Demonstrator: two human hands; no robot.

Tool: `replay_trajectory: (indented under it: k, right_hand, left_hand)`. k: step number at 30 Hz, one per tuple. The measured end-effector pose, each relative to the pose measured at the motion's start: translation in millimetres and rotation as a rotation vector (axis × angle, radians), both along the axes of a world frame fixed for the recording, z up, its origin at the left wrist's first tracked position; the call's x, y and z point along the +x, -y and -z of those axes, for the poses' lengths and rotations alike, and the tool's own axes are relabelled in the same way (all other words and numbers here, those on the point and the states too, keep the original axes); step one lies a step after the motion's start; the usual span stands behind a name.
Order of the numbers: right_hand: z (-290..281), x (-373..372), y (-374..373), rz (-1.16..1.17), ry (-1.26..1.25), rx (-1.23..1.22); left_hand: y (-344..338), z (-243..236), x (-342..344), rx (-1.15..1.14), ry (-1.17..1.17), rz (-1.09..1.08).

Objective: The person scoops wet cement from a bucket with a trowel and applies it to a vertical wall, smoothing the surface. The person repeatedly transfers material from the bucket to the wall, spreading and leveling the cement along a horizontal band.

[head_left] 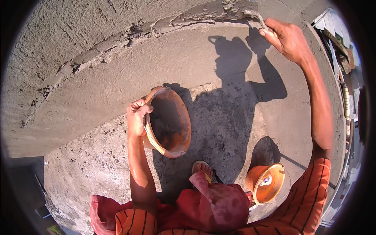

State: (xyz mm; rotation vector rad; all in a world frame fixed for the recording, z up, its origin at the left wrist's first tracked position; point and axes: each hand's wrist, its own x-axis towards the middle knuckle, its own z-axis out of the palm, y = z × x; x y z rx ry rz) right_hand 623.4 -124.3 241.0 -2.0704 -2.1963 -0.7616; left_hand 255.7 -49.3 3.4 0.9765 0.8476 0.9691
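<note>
My left hand (137, 117) grips the rim of a large orange bucket (179, 117), which is tilted toward me with grey mortar residue inside. My right hand (284, 39) is raised at the upper right, closed on the handle of a trowel (252, 15) smeared with grey. The trowel is at a rough, ragged band of mortar (207, 13) running along the grey plastered wall (78, 109). Its blade is hard to make out against the mortar. My shadow falls on the wall and the speckled concrete floor.
A smaller orange bucket (274, 184) with a wire handle stands on the concrete floor (98, 164) by my right leg, near my sandalled foot (202, 170). The wall curves round to my right. Beyond its edge lie boards (340, 51) and a long pale pipe. A dark drop shows at lower left.
</note>
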Motion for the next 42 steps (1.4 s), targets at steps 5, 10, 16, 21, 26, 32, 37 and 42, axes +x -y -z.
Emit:
replay_trajectory:
  k: [5, 10, 16, 21, 26, 32, 37, 42]
  right_hand:
    - [15.2, 16.5, 20.6, -0.063, -0.058, 0.159]
    - [51.7, -2.8, 79.2, -0.056, -0.614, 0.450]
    - [253.2, -130.2, 132.7, 0.074, -0.582, -0.592]
    - [265.4, -137.1, 129.7, -0.040, -0.532, -0.435]
    - [264.4, -109.0, 113.1, -0.076, -0.499, -0.426]
    - [269.3, -104.6, 106.8, -0.008, -0.385, -0.622]
    - [294.3, -137.9, 113.4, -0.099, -0.403, -0.678]
    - [297.4, -182.3, 113.9, -0.039, -0.911, -0.706]
  left_hand:
    - [-3.8, -1.1, -13.7, 0.004, 0.011, -0.023]
    - [-9.2, 2.4, -16.0, 0.023, -0.011, 0.029]
    - [-9.6, -0.7, -20.3, -0.032, -0.042, 0.243]
    - [-7.4, -9.6, -9.1, -0.039, -0.090, 0.341]
    - [-3.6, -4.6, 16.1, -0.002, -0.092, 0.392]
    - [2.2, -1.9, 29.5, 0.019, -0.148, 0.419]
    - [10.6, 8.2, 42.5, 0.049, -0.149, 0.406]
    - [12.3, 12.4, 48.2, 0.066, -0.114, 0.352]
